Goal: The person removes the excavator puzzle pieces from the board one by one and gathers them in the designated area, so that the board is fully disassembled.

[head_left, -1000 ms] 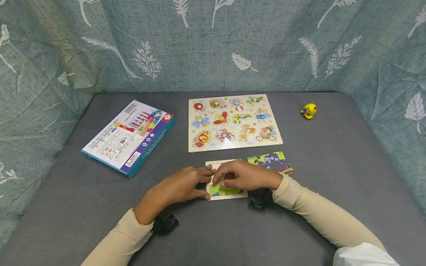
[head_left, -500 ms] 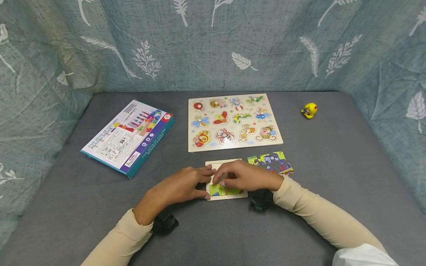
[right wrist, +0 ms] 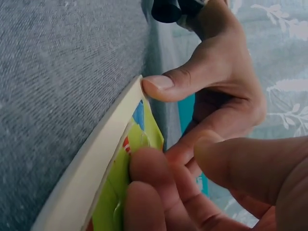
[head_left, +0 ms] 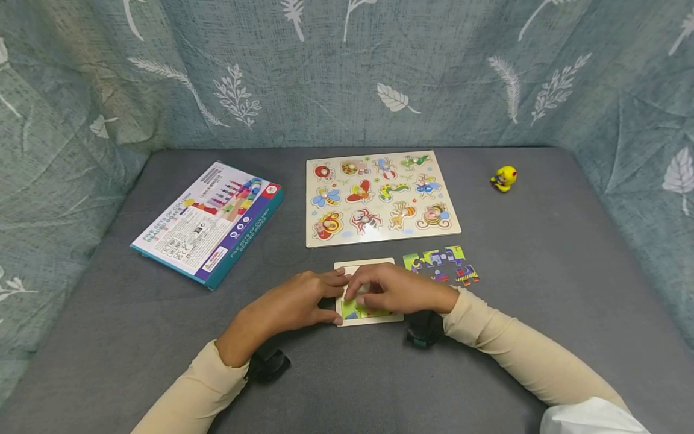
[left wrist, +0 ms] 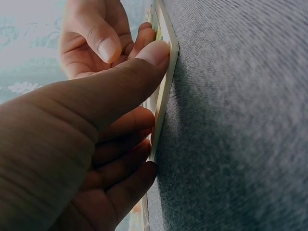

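Left hand: thumb and fingers spread, pressed against the left edge of the puzzle tray; right hand: fingertips on green puzzle pieces in the tray, thumb apart; tray flat on the grey table; loose pieces beyond the right hand; insect board behind; box at left; yellow duck far right.

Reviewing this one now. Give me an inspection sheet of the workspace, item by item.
Surface: grey, fabric-textured table.
Job's things: tray, partly filled with fitted pieces; loose pieces to its right.
Clutter: box at left, insect board beyond the tray, duck far right.
Hands: left hand touches the tray's left edge; right hand touches fitted pieces.
Cables: nothing seen.
Surroundings: leaf-patterned curtain behind and at both sides.
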Motion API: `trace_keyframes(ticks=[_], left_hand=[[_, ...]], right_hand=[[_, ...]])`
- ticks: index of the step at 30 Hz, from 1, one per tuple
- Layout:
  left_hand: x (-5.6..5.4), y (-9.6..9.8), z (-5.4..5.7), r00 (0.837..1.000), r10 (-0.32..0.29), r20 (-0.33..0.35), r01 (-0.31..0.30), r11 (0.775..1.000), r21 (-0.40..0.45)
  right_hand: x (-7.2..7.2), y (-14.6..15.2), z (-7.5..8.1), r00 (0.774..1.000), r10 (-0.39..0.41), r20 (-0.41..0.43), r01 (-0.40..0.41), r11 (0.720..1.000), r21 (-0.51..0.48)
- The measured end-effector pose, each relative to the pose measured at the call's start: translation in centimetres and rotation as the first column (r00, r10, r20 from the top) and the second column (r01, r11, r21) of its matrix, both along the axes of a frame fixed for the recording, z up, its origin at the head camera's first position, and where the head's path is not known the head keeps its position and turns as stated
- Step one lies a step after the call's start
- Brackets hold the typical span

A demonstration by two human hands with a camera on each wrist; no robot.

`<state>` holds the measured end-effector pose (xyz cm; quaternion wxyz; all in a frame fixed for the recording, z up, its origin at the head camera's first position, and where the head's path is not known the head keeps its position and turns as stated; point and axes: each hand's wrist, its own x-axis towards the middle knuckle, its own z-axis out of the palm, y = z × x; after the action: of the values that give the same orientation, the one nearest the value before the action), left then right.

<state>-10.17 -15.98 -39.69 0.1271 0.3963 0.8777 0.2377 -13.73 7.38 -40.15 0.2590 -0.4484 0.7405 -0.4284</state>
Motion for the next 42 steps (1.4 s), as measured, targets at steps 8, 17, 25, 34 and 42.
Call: trace_keyframes(ticks=[8, 17, 25, 34, 42], left_hand=[[0.05, -0.06, 0.11, 1.0, 0.007, 0.024, -0.007, 1.0, -0.004], [0.12, 0.05, 0.08, 0.999, 0.015, 0.032, -0.015, 1.0, -0.001], [0.08, 0.1, 0.08, 1.0, 0.008, 0.008, -0.008, 1.0, -0.011], [0.1, 0.05, 0.08, 1.0, 0.012, 0.014, -0.012, 1.0, -0.012], [0.07, 0.08, 0.13, 0.999, 0.02, 0.03, -0.02, 1.0, -0.017]], right_hand=[[0.22, -0.45, -0.01, 0.999, -0.048, 0.017, 0.047, 0.998, 0.035], [0.36, -1.0, -0.26, 0.994, -0.108, -0.032, 0.11, 0.992, 0.065], [0.31, -0.97, -0.28, 0.995, -0.093, -0.039, 0.096, 0.992, 0.077], [0.29, -0.86, -0.24, 0.998, -0.06, 0.009, 0.059, 0.996, 0.07], [0.15, -0.4, -0.1, 0.995, -0.095, 0.029, 0.094, 0.995, 0.03]])
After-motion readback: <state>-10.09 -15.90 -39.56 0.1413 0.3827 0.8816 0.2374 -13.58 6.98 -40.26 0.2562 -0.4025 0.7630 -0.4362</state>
